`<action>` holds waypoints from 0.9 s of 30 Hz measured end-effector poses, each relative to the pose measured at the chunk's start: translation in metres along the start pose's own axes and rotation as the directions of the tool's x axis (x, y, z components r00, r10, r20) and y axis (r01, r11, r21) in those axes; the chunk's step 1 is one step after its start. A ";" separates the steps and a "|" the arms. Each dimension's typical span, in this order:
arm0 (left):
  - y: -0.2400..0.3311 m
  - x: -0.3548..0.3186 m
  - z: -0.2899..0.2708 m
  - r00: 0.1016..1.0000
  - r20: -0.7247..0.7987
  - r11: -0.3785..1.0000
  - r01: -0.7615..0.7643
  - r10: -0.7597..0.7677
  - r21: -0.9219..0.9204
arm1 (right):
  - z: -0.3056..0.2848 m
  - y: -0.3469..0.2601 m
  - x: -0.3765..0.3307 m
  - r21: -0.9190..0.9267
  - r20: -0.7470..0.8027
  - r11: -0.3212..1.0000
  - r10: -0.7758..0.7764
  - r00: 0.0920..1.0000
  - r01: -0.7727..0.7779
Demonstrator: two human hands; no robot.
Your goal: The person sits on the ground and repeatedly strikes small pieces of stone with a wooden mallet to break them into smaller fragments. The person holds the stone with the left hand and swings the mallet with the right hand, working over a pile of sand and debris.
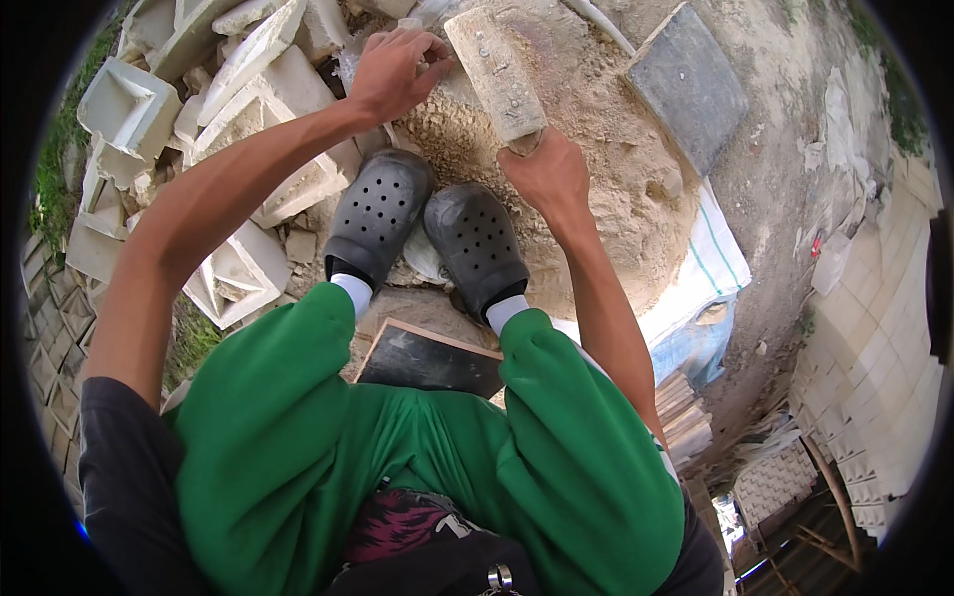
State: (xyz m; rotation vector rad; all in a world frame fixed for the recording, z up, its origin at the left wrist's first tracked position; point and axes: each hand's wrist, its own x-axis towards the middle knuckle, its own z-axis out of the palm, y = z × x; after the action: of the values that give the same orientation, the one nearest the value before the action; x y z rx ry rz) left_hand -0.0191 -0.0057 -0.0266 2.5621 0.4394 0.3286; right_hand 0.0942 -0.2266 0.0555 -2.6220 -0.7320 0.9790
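Observation:
My right hand [549,177] is closed round the short handle of a broad, flat blade [497,79], shaped like a cleaver and caked with pale dust. The blade points away from me, over a heap of crumbly tan powder [616,189]. To its left, my left hand [399,72] is bent downward with curled fingers, at the edge of the rubble. What those fingers grip is hidden beneath them. A small pale chunk [409,23] shows just beyond the knuckles.
Broken white moulded blocks [263,109] pile up at the left. A grey square slab [689,87] lies at the far right of the powder. White sacking [711,243] sticks out under the heap. Between my grey clogs [477,238] and lap is a dark framed board [427,360].

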 end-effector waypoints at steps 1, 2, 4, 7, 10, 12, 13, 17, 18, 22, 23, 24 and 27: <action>0.002 0.001 0.000 1.000 0.001 1.000 0.010 -0.010 0.000 | 0.000 0.002 -0.002 0.089 -0.040 0.996 -0.021 0.999 0.025; 0.005 0.002 0.000 1.000 0.000 0.999 0.025 -0.025 -0.030 | 0.001 0.005 -0.003 0.174 -0.080 0.983 -0.044 0.996 0.057; 0.014 0.008 0.003 0.998 -0.001 0.994 0.055 -0.055 -0.092 | 0.001 0.013 -0.001 0.270 -0.128 0.960 -0.036 0.991 0.069; 0.029 0.021 0.008 0.997 0.028 0.988 0.072 -0.069 -0.138 | -0.005 0.026 0.003 0.332 -0.101 0.943 0.065 0.993 -0.028; 0.028 0.028 0.017 0.998 -0.012 0.996 0.056 -0.057 -0.070 | -0.022 0.020 -0.001 0.398 -0.052 0.910 0.151 0.987 -0.118; 0.026 0.030 0.018 0.999 -0.022 0.999 0.032 -0.031 0.004 | -0.028 0.019 -0.006 0.429 -0.071 0.899 0.137 0.988 -0.094; 0.025 0.030 0.019 0.999 -0.028 0.999 0.021 -0.020 0.042 | -0.027 0.020 -0.007 0.391 -0.115 0.919 0.104 0.988 -0.051; 0.015 0.024 0.014 0.995 -0.100 0.999 -0.008 0.013 0.051 | -0.023 0.011 -0.015 0.394 -0.162 0.916 -0.018 0.987 0.081; 0.011 0.022 0.013 0.994 -0.105 0.998 -0.008 0.015 0.059 | -0.022 0.005 -0.017 0.434 -0.148 0.895 -0.044 0.988 0.105; 0.009 0.019 0.007 0.999 -0.040 0.997 0.037 -0.035 0.064 | 0.010 0.015 0.004 0.131 -0.089 0.991 -0.009 0.996 0.021; 0.008 0.017 0.006 0.999 -0.040 0.997 0.029 -0.026 0.073 | 0.009 0.014 0.005 0.146 -0.085 0.989 -0.018 0.996 0.030; 0.007 0.016 0.005 0.999 -0.041 0.997 0.020 -0.016 0.080 | 0.006 0.014 0.005 0.161 -0.081 0.986 -0.026 0.996 0.039; 0.003 0.011 0.006 0.999 -0.051 0.996 0.001 0.004 0.086 | -0.010 0.011 -0.003 0.226 -0.111 0.972 -0.038 0.993 0.062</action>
State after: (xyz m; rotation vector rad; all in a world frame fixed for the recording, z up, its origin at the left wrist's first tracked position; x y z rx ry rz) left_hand -0.0062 -0.0072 -0.0286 2.6431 0.4804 0.3840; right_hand 0.1030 -0.2374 0.0600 -2.4225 -0.6171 0.8476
